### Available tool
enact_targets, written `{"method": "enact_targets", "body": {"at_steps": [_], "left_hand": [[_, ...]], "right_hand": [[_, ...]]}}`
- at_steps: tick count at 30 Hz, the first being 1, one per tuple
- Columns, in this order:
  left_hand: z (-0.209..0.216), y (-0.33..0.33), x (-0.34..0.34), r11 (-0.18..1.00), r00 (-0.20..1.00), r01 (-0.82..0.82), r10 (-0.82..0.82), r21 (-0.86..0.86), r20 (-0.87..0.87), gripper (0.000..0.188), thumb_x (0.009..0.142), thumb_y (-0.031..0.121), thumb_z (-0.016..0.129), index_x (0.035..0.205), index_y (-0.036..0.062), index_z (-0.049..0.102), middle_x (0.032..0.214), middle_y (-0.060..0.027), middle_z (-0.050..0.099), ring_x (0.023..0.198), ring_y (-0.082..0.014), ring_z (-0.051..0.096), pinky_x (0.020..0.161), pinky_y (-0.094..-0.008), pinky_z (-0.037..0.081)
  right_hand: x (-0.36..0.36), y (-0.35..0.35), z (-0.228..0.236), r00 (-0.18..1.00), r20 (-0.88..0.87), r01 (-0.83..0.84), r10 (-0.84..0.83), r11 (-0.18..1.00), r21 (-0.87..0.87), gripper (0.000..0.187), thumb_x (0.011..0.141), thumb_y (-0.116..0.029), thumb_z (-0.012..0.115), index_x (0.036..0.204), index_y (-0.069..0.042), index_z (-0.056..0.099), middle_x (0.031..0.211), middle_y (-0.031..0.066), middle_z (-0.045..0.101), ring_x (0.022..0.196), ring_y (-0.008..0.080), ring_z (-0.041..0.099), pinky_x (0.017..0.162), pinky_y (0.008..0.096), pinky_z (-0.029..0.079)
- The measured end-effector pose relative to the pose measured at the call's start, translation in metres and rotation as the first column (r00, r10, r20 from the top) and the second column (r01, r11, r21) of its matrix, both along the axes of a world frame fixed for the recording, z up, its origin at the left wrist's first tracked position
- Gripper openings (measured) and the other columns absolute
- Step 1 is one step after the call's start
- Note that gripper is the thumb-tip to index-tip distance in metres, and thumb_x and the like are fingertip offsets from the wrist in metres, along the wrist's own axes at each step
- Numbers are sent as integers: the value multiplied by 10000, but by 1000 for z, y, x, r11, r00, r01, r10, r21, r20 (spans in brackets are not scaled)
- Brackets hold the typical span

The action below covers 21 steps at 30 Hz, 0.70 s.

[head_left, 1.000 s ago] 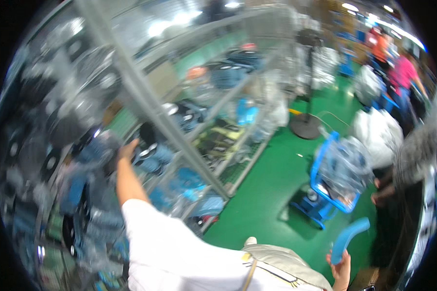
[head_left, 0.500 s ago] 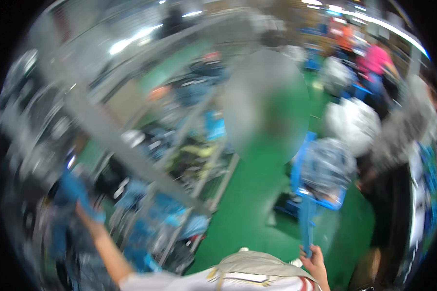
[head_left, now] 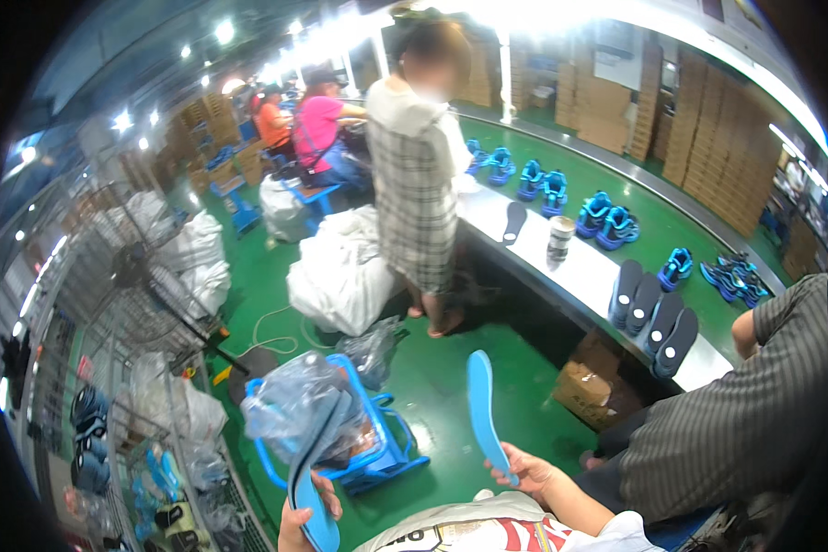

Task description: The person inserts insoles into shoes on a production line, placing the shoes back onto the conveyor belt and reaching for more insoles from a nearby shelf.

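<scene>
A long silver-topped workbench (head_left: 587, 267) is standing beyond. The left hand (head_left: 293, 529) is holding dark-and-light-blue foam-like insoles (head_left: 316, 451) in curled fingers; the right hand (head_left: 538, 477) is pinching a curved light-blue foam-like insole (head_left: 480, 400) low down, ideally gripping lightly against creasing.

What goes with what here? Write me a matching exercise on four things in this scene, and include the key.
1. Right hand
2. Can
3. Blue cart
4. Blue shoes

A. On the green surface beyond the bench
B. Bears a clear plastic bag
C. Holds a light blue insole
D. Standing on the bench

Pairs: 1-C, 2-D, 3-B, 4-A
</scene>
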<state>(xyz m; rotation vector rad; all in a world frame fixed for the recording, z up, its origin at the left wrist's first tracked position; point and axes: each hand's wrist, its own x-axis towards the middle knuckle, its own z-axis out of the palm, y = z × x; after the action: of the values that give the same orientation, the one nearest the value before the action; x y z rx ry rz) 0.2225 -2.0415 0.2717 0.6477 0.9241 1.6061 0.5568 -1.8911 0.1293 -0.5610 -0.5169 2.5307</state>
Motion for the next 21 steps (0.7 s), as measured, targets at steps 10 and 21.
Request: {"method": "enact_targets", "body": {"at_steps": [10,21], "left_hand": [[-49,276,69,921,930,337,-293,-197,222,409,702,187,598,1056,65,434,846,-96,519,594,-179,510,533,-291,409],[-89,574,107,881,915,373,-400,-291,-40,400,701,83,588,1050,46,395,830,-110,517,610,-179,525,548,-279,427]], "right_hand": [[4,297,62,360,149,524,-921,332,784,894,642,-215,747,1279,-17,151,1145,169,380,994,218,465,811,306,419],[-10,648,-2,-353,712,-255,-607,795,551,957,653,-502,649,1357,-210,69,1072,211,400,903,356,502,738,408,445]]}}
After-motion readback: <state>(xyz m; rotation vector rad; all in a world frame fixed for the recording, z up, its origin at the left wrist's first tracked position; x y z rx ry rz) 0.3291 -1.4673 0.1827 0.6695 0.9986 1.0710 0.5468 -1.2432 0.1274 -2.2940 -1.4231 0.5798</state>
